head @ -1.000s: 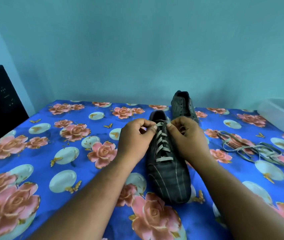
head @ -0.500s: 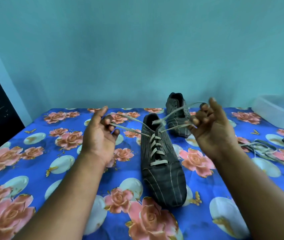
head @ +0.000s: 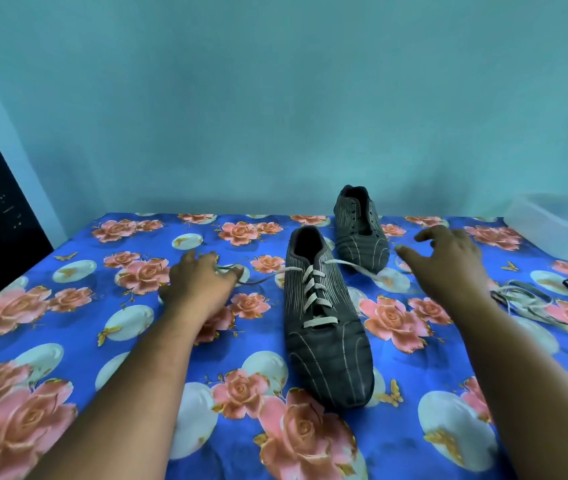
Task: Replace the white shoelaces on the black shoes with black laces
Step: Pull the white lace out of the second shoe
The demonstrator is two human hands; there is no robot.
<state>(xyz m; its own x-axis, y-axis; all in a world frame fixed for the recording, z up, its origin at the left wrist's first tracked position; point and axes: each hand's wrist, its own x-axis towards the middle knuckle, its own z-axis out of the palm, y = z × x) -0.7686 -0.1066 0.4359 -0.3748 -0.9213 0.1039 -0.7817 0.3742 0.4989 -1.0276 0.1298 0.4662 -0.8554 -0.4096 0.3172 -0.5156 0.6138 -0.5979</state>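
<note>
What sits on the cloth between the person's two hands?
In the head view, the near black shoe, still laced white, lies between the left hand and right hand.
</note>
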